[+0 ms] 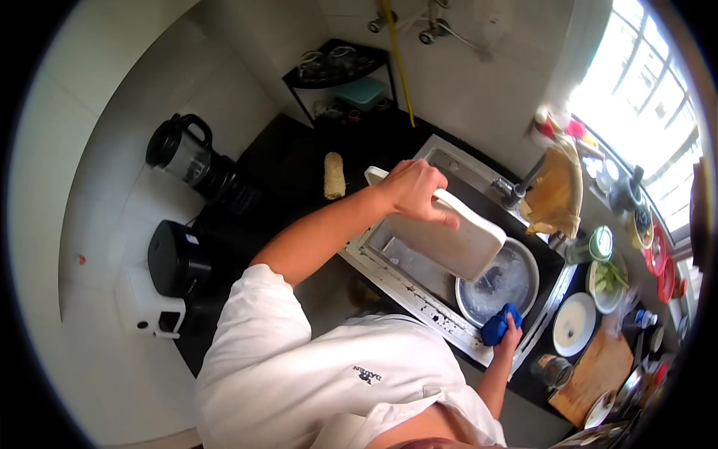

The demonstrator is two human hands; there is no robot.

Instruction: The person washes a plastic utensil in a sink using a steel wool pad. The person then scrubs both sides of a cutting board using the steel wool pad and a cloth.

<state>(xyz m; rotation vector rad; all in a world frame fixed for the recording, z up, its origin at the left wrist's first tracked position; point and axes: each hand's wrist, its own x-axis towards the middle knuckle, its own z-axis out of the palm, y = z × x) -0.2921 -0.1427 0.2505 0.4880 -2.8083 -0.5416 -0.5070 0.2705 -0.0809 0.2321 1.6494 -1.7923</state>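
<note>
My left hand [419,193] grips the upper rim of a white rectangular tray [449,238], fingers over the edge. The tray is tilted on its side above the sink [404,288], its near corner over a round metal basin [535,278]. The basin sits in the sink and looks wet inside. A bunched blue cloth [499,326] is in my right hand [511,334], by the basin's near rim. The hand's fingers are partly hidden by the cloth.
A tap [512,193] stands behind the sink. To the right are a white plate [574,325], a glass jar [553,370] and a wooden board [598,374]. A beige loofah-like roll [334,176] and a blender [187,157] are on the left counter.
</note>
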